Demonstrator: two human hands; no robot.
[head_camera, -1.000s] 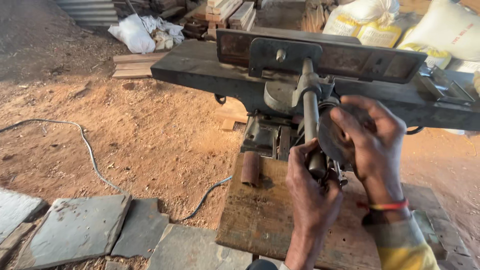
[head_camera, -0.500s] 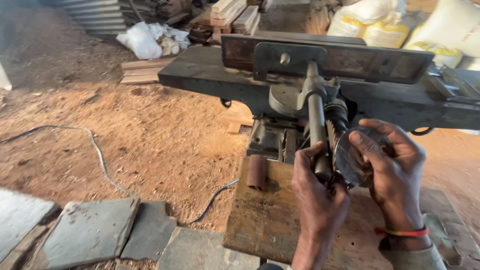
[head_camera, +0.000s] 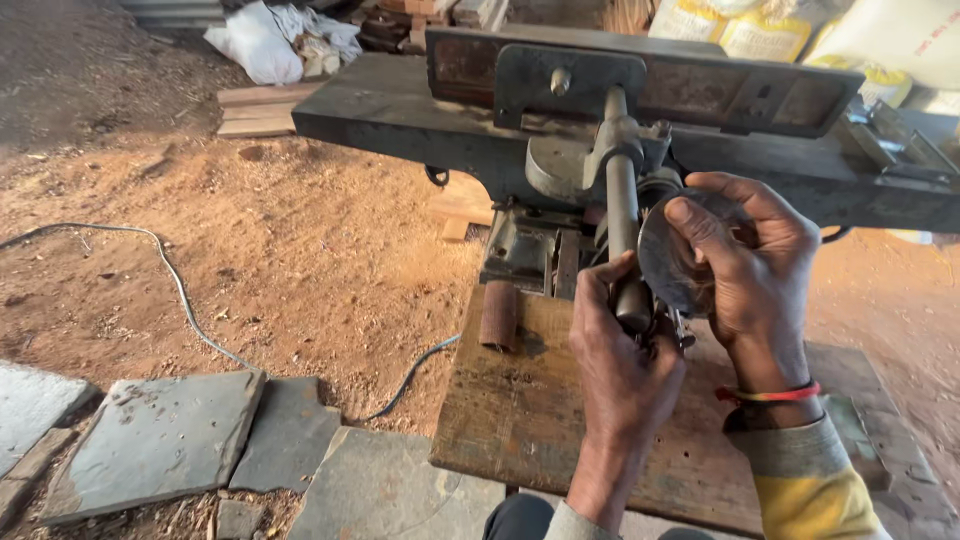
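Round metal disc (head_camera: 668, 262) gripped by right hand (head_camera: 755, 265), partly hidden; left hand (head_camera: 620, 350) clenched round shaft (head_camera: 622, 215) end.

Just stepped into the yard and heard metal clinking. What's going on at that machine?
A person is working at a dark metal woodworking machine over sawdust-covered ground. The left hand grips the end of its steel shaft, while the right hand holds a round metal disc against it. A rusty cylinder lies nearby on the wooden board.
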